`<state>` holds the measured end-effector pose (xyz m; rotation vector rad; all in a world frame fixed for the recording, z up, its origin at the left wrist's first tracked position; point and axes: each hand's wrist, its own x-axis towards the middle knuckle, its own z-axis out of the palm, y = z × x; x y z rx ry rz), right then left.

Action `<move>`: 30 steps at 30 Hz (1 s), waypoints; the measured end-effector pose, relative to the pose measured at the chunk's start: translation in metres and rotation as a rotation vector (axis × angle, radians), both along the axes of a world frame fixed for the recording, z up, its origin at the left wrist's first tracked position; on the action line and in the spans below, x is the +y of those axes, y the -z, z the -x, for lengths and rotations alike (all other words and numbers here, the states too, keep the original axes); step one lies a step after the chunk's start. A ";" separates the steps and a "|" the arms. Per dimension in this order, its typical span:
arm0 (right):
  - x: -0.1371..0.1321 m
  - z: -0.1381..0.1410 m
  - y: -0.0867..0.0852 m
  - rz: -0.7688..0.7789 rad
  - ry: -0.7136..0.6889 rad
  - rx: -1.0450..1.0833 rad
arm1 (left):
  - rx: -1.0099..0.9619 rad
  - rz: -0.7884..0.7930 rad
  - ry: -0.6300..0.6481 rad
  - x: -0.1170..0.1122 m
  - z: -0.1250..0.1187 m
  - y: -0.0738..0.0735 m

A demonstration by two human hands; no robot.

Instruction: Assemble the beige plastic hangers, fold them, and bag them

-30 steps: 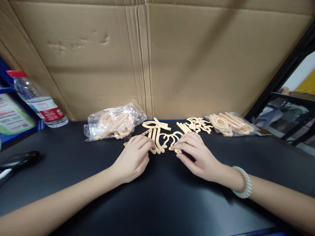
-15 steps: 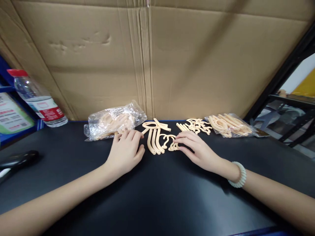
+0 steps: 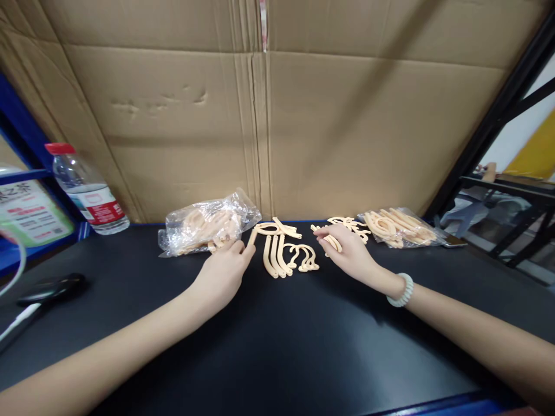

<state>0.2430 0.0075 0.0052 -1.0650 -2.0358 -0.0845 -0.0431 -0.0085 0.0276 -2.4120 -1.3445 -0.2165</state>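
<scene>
Several cream plastic hook-shaped pieces (image 3: pixel 286 254) lie in a loose row on the black table (image 3: pixel 277 341). My left hand (image 3: pixel 221 271) rests just left of them, its fingers closed on a thin cream stick (image 3: pixel 252 236) beside a clear bag of pieces (image 3: pixel 203 224). My right hand (image 3: pixel 347 251) sits to the right of the row, fingers pinched on a few straight cream pieces (image 3: pixel 327 237). A pale bead bracelet (image 3: pixel 401 290) circles my right wrist.
A second clear bag of cream pieces (image 3: pixel 401 227) and a tangle of loose ones (image 3: pixel 352 222) lie at the back right. A water bottle (image 3: pixel 87 190) stands back left, a black device (image 3: pixel 52 287) lies at the left edge. A cardboard wall (image 3: pixel 269 121) closes the back.
Both hands have left the middle row: the left slid back-left toward the bag and took a stick, the right moved back-right and picked up straight pieces. The camera tilted up a little.
</scene>
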 end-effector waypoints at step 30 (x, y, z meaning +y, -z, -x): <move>0.004 -0.060 -0.011 0.011 0.170 0.040 | -0.331 0.039 0.318 -0.010 -0.017 0.020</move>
